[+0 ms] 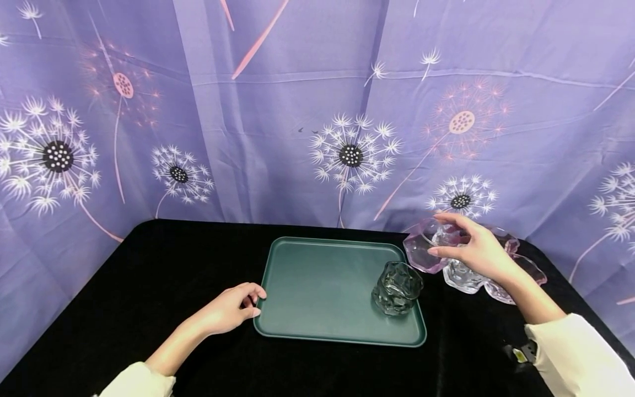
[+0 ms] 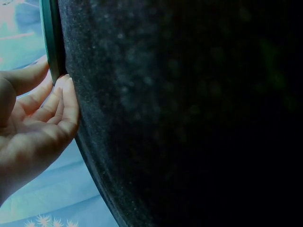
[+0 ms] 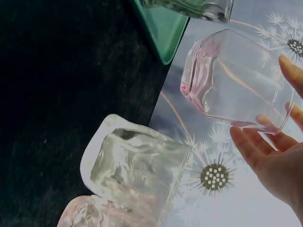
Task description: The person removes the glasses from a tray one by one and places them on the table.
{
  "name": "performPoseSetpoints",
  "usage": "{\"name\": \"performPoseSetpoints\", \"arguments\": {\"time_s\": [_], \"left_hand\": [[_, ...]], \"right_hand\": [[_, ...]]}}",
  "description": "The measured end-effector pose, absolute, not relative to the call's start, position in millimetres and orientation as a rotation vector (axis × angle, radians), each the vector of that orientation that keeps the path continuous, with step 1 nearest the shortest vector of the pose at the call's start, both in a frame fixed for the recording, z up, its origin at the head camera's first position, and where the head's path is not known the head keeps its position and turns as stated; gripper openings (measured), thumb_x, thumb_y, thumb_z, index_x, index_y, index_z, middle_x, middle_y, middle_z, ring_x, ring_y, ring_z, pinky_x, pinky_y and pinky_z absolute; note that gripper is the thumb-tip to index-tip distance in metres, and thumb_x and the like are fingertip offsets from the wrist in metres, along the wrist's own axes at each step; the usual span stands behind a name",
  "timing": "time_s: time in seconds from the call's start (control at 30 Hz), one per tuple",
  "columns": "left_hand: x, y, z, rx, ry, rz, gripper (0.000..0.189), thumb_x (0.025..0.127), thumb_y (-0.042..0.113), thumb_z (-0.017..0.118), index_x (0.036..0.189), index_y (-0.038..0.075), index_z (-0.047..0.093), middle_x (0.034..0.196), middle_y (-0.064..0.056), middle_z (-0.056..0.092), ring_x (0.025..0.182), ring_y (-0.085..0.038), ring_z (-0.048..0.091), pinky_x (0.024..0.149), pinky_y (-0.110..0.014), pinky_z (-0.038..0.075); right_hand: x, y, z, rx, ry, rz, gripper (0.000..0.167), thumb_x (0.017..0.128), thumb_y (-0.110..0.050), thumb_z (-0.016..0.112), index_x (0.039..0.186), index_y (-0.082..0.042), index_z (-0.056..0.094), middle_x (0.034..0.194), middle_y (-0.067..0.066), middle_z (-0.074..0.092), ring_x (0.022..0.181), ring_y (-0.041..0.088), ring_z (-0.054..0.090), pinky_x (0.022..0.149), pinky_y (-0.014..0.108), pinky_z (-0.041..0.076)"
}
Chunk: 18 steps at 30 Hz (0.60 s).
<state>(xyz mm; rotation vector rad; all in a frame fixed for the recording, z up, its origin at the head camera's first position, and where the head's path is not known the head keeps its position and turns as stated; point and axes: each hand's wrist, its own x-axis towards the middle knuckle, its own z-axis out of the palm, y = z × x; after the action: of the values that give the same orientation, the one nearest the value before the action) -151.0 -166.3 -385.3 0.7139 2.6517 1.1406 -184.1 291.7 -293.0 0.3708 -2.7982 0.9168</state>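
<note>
My left hand (image 1: 229, 309) pinches the left rim of a dark green rectangular tray (image 1: 317, 286); in the left wrist view the tray's edge (image 2: 53, 42) runs in between thumb and fingers. With my right hand (image 1: 476, 248) I hold a pale pink faceted glass (image 3: 236, 85) near its rim, thumb on one side and fingers on the other. In the right wrist view its base stands out against the curtain, above the table. A smoky grey, wavy-sided glass (image 1: 397, 289) sits on the tray's right end.
Right of the tray, clear and pinkish wavy glasses stand close together, among them a clear glass (image 3: 137, 165) under my right forearm. A black cloth covers the table (image 1: 198, 253). Behind it hangs a purple curtain (image 1: 278, 138) with dandelion prints.
</note>
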Motion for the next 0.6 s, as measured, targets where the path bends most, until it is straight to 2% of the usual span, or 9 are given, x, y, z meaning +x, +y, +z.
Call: {"name": "performPoseSetpoints", "arguments": {"time_s": [0.13, 0.27, 0.5, 0.6], "left_hand": [[-151, -166, -385, 0.716, 2.646, 1.141, 0.02, 0.082, 0.004, 0.064, 0.1, 0.006, 0.056, 0.085, -0.001, 0.049, 0.075, -0.01, 0.048, 0.065, -0.025, 0.041], [-151, -167, -384, 0.708, 2.638, 1.142, 0.02, 0.082, 0.004, 0.064, 0.1, 0.006, 0.056, 0.085, -0.001, 0.049, 0.075, -0.01, 0.048, 0.065, -0.025, 0.041], [-151, -166, -384, 0.706, 2.637, 1.136, 0.02, 0.082, 0.004, 0.064, 0.1, 0.006, 0.056, 0.086, -0.001, 0.049, 0.076, -0.011, 0.048, 0.065, -0.025, 0.041], [-151, -166, -384, 0.704, 2.634, 1.139, 0.02, 0.082, 0.004, 0.064, 0.1, 0.006, 0.056, 0.086, -0.001, 0.049, 0.076, -0.011, 0.048, 0.065, -0.025, 0.042]], "right_hand": [[-177, 298, -291, 0.38, -2.794, 0.911, 0.07, 0.073, -0.035, 0.076, 0.132, -0.015, 0.045, 0.122, 0.017, 0.049, 0.102, 0.033, 0.051, 0.071, 0.034, 0.044], [-170, 304, -291, 0.387, -2.775, 0.902, 0.068, 0.072, -0.031, 0.077, 0.131, -0.016, 0.047, 0.12, 0.014, 0.051, 0.1, 0.028, 0.052, 0.068, 0.024, 0.045], [-159, 317, -296, 0.43, -2.722, 0.835, 0.066, 0.07, -0.023, 0.079, 0.128, -0.014, 0.049, 0.116, 0.01, 0.053, 0.095, 0.0, 0.047, 0.069, 0.016, 0.041], [-153, 323, -299, 0.44, -2.702, 0.824, 0.066, 0.069, -0.02, 0.081, 0.128, -0.015, 0.05, 0.115, 0.003, 0.053, 0.094, -0.004, 0.046, 0.07, 0.014, 0.04]]}}
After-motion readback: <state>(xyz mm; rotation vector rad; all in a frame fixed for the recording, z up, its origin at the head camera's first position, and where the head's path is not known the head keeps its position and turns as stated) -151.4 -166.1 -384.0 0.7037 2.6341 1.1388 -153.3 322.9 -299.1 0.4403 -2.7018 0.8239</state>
